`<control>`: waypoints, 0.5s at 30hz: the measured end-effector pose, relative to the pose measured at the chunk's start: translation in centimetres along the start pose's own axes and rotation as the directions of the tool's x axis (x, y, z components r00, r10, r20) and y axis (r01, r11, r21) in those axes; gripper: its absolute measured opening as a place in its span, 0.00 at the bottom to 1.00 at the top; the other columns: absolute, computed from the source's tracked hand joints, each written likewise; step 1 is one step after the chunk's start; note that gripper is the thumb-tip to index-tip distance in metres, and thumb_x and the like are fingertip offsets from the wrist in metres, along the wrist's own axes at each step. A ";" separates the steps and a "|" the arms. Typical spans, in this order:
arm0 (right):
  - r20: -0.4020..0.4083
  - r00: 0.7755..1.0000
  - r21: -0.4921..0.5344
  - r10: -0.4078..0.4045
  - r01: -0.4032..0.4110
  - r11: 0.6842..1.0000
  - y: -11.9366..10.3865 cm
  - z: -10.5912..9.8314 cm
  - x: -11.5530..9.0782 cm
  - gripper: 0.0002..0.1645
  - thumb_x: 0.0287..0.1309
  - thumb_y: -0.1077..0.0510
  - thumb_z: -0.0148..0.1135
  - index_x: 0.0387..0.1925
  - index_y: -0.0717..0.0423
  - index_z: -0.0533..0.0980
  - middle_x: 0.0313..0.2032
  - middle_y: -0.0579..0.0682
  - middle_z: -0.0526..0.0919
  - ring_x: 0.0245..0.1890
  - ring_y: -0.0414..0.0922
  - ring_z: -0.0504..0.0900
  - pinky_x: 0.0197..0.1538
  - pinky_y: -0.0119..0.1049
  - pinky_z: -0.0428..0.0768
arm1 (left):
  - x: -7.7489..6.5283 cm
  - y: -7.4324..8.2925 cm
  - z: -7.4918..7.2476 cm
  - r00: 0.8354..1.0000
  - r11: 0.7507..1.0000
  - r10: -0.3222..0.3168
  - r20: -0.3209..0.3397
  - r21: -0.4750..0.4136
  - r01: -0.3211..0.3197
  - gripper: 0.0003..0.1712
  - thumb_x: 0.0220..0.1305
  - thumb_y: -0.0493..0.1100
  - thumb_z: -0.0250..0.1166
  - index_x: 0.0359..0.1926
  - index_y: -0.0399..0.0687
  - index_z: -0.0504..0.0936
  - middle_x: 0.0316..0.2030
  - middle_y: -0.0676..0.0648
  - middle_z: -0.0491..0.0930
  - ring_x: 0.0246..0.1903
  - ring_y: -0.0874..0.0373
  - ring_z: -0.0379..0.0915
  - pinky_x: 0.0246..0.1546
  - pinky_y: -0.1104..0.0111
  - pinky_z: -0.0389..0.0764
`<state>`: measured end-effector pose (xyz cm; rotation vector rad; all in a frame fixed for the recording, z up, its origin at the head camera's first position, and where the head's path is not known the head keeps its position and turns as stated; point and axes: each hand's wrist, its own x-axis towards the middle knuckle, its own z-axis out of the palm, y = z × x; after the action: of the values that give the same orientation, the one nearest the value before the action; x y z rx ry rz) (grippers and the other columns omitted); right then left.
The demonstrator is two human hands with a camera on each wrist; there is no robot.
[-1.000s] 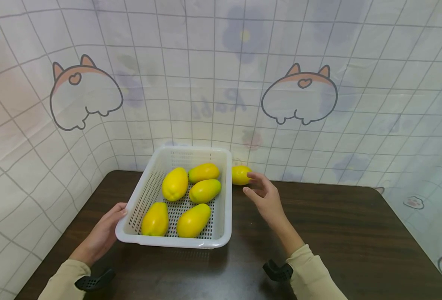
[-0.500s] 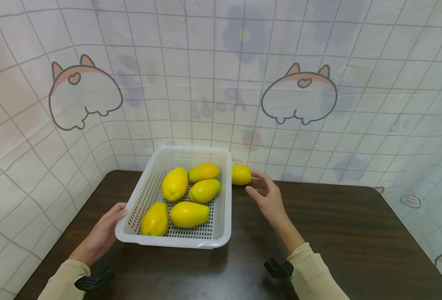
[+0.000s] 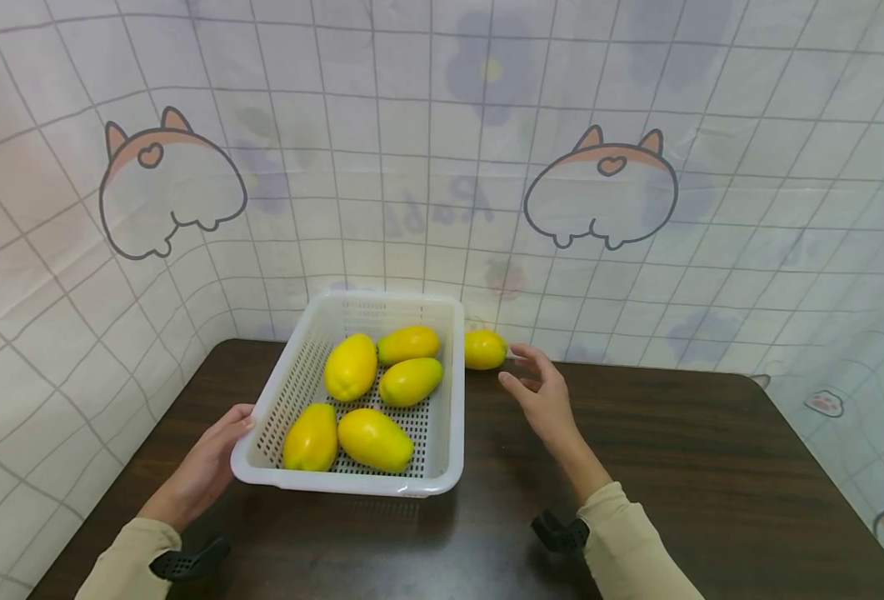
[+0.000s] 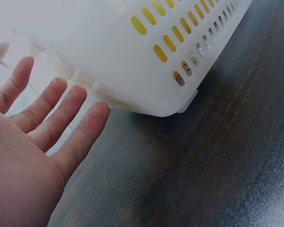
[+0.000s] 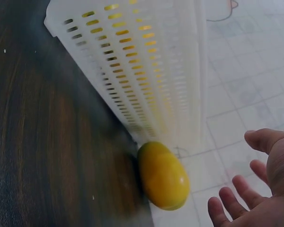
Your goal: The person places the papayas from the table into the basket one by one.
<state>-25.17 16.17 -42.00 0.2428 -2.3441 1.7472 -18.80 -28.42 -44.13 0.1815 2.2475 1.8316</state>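
Several yellow papayas (image 3: 350, 368) with greenish tips lie loose in a white perforated plastic basket (image 3: 452, 417). My left hand (image 3: 205, 467) holds the basket's left rim near the front corner, its fingers along the outer wall in the left wrist view and the thumb at the rim. Outside the basket, at its back right corner, another papaya (image 3: 484, 350) lies on the table, partly hidden by the basket in the head view. My right hand (image 3: 546, 400) hovers just right of that papaya, fingers spread and loosely bent, with nothing in them.
The dark wooden table (image 3: 674, 467) extends to the right of the basket and in front of it. A white grid-patterned cloth (image 3: 427, 150) with cartoon prints hangs close behind the table and along both sides. Each wrist wears a black strap mount (image 3: 561, 533).
The front right papaya in the basket has rolled and turned, its narrow end swinging round. My right hand has drawn slightly right, away from the outside papaya. The left hand has stayed at the rim.
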 end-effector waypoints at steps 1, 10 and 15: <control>-0.002 1.000 -0.004 0.001 -0.001 1.000 0.1 0.0 0.1 0.30 0.60 0.57 0.64 0.63 0.57 0.68 0.64 0.57 0.70 0.64 0.54 0.69 0.63 0.52 0.69 | 0.0 0.0 0.0 1.000 1.000 -0.002 0.000 0.000 0.002 0.22 0.76 0.56 0.38 0.60 0.49 0.59 0.52 0.56 0.69 0.49 0.59 0.71 0.48 0.63 0.75; -0.005 1.000 -0.028 -0.001 0.001 1.000 1.0 -0.2 0.6 0.30 0.61 0.56 0.64 0.63 0.57 0.68 0.64 0.55 0.71 0.63 0.53 0.70 0.62 0.51 0.70 | 0.1 -0.1 0.0 1.000 1.000 0.016 0.017 -0.016 -0.016 0.22 0.77 0.56 0.36 0.61 0.48 0.59 0.52 0.56 0.70 0.48 0.60 0.72 0.47 0.62 0.76; 0.004 1.000 -0.024 0.000 0.000 1.000 1.3 -0.1 1.0 0.30 0.61 0.56 0.64 0.63 0.56 0.68 0.64 0.56 0.71 0.64 0.53 0.69 0.63 0.52 0.69 | 0.1 -0.1 0.0 1.000 1.000 0.017 0.014 -0.016 -0.016 0.22 0.77 0.56 0.37 0.61 0.49 0.59 0.52 0.56 0.70 0.48 0.60 0.73 0.47 0.62 0.76</control>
<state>-26.44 16.63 -42.96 0.2425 -2.3669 1.7192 -18.91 -28.46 -44.28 0.2101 2.2279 1.8498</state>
